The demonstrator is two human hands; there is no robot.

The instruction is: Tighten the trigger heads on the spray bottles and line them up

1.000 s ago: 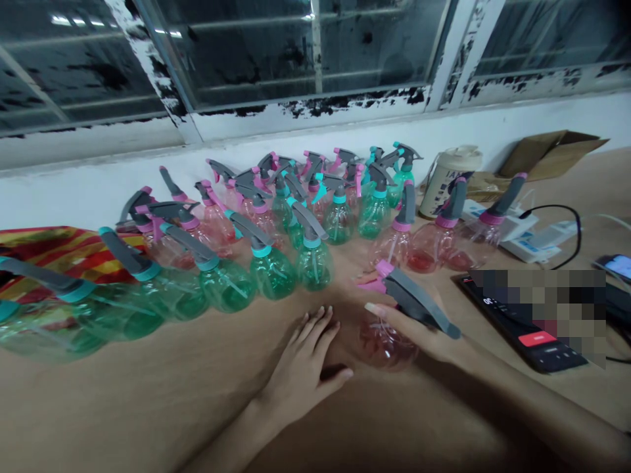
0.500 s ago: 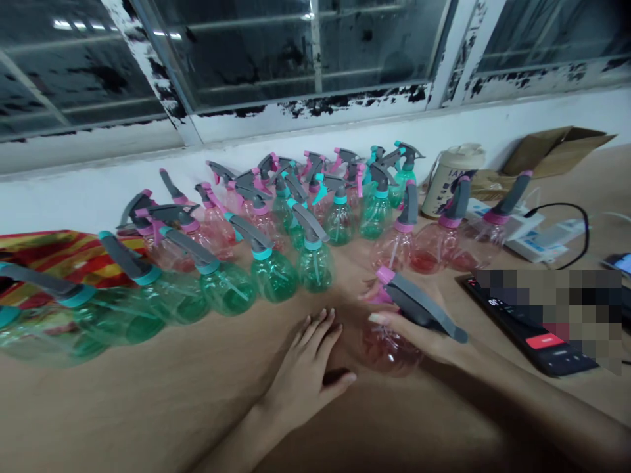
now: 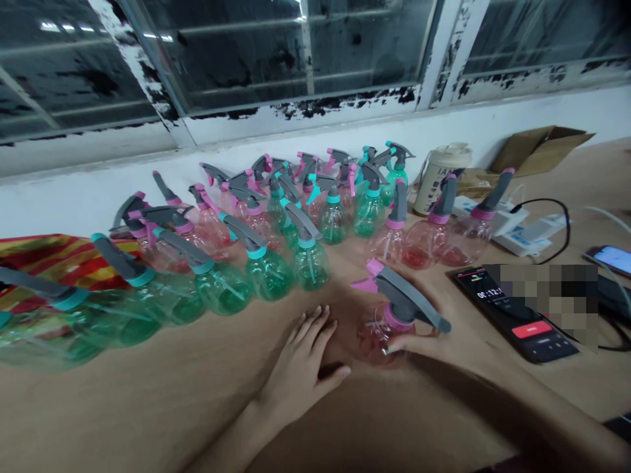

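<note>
A pink-tinted spray bottle (image 3: 372, 334), with a grey and pink trigger head, stands on the table before me. At its right side is my right hand (image 3: 434, 347), its thumb against the lower body and its other fingers hidden behind the bottle. My left hand (image 3: 300, 368) lies flat on the table to the left, fingers stretched out and holding nothing. Closest to its fingertips is a green spray bottle (image 3: 311, 266) with a turquoise collar. Behind the held bottle stand three pink spray bottles, one of them a pink bottle (image 3: 426, 246) with red liquid low inside.
Several more green and pink spray bottles crowd toward the wall, one a green bottle (image 3: 269, 272). To the right are a phone (image 3: 517, 322), a power strip (image 3: 522, 240) with cables, a cup (image 3: 441, 177) and a cardboard box (image 3: 537, 151). A patterned cloth (image 3: 44, 253) lies left.
My right hand has slid from the trigger head down to the bottle's body, and the pink collar now shows. My left hand stays flat. The whole view has shifted slightly.
</note>
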